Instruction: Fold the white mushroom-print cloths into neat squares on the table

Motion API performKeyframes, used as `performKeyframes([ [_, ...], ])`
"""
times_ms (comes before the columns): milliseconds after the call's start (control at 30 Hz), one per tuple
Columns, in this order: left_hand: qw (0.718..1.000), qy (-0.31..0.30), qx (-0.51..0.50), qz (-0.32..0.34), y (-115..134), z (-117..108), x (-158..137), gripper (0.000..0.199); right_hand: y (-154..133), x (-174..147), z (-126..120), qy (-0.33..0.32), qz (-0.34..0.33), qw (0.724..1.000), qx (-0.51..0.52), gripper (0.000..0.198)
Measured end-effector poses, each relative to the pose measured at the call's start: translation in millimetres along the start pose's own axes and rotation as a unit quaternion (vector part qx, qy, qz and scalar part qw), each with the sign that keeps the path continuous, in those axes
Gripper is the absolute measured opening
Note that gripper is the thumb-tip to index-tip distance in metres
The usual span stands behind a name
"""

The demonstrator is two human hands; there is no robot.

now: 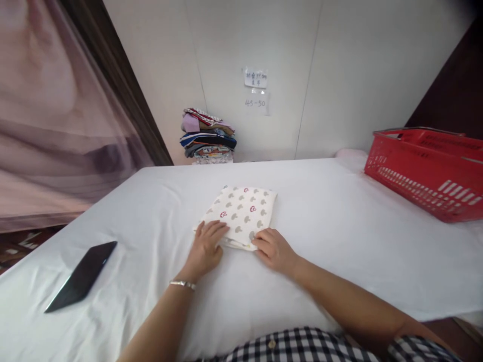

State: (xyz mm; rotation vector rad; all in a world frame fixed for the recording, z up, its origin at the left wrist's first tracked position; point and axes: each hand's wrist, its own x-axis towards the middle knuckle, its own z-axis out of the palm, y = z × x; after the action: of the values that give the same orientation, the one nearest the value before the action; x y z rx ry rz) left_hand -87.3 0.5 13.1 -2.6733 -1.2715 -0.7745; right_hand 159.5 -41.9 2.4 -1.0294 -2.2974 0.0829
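A white cloth (245,211) with a print of grey and red mushrooms lies folded into a flat square in front of me. Whether it is a garment does not show. My left hand (207,245), with a silver bracelet at the wrist, rests its outstretched fingers on the near left corner. At the near right corner, my right hand (274,249) has its fingers bent over the edge and the thumb below, pinching the cloth. Slightly parted layers show along the near edge between the hands.
A black tablet or phone (83,276) lies at the left on the white-covered table (324,201). Folded clothes (209,136) are stacked beyond the far edge. A red plastic basket (426,171) stands at the right. Paper notes (256,90) hang on the wall.
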Motion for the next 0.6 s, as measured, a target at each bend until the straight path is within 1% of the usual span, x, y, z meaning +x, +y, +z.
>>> performKeyframes([
  [33, 0.999, -0.021, 0.001, 0.027, 7.9, 2.1, 0.7, 0.056, -1.1, -0.1, -1.3, 0.001, 0.001, 1.0, 0.014, 0.017],
  [100, 0.997, -0.047, -0.004, 0.068, 20.3, 8.1, 3.0, 0.053, -0.8, -0.1, -3.4, 0.027, 0.015, 0.997, 0.066, 0.018],
  [133, 0.996, -0.049, -0.012, 0.079, 23.9, 11.4, 4.6, 0.049, 0.9, 0.1, -4.1, 0.052, 0.037, 0.993, 0.103, 0.019],
  [167, 0.995, -0.043, -0.024, 0.082, 25.7, 14.6, 6.4, 0.043, 3.7, 0.5, -4.5, 0.083, 0.074, 0.983, 0.144, 0.019],
  [200, 0.996, -0.03, -0.041, 0.074, 25.9, 17.4, 8.6, 0.037, 7.4, 1.0, -4.7, 0.117, 0.127, 0.967, 0.186, 0.018],
  [233, 0.996, -0.017, -0.061, 0.055, 24.9, 19.6, 11.1, 0.032, 11.8, 1.7, -4.9, 0.146, 0.188, 0.943, 0.23, 0.018],
  [267, 0.996, -0.007, -0.084, 0.028, 23.4, 21.2, 13.6, 0.028, 16.5, 2.3, -5.1, 0.165, 0.251, 0.913, 0.276, 0.019],
  [333, 0.991, 0.0, -0.127, -0.032, 20.8, 22.7, 18.3, 0.025, 25.5, 3.5, -5.9, 0.174, 0.353, 0.845, 0.363, 0.02],
  [367, 0.989, -0.002, -0.139, -0.055, 20.5, 22.8, 20.0, 0.025, 29.3, 3.8, -6.5, 0.17, 0.385, 0.813, 0.402, 0.021],
  [400, 0.988, -0.004, -0.141, -0.066, 21.0, 22.6, 20.9, 0.025, 32.6, 3.9, -7.1, 0.166, 0.405, 0.787, 0.435, 0.022],
  [433, 0.989, -0.006, -0.135, -0.061, 22.4, 22.0, 20.9, 0.024, 35.6, 3.8, -7.7, 0.165, 0.414, 0.768, 0.46, 0.022],
  [500, 0.995, -0.01, -0.102, -0.018, 27.1, 20.0, 18.5, 0.024, 42.1, 3.3, -8.0, 0.172, 0.416, 0.749, 0.487, 0.02],
  [533, 0.997, -0.016, -0.081, 0.01, 30.3, 18.7, 16.7, 0.026, 46.4, 3.2, -7.7, 0.174, 0.416, 0.745, 0.491, 0.019],
  [600, 0.997, -0.037, -0.043, 0.052, 38.3, 15.7, 13.7, 0.04, 58.8, 4.1, -6.3, 0.174, 0.425, 0.746, 0.481, 0.017],
])
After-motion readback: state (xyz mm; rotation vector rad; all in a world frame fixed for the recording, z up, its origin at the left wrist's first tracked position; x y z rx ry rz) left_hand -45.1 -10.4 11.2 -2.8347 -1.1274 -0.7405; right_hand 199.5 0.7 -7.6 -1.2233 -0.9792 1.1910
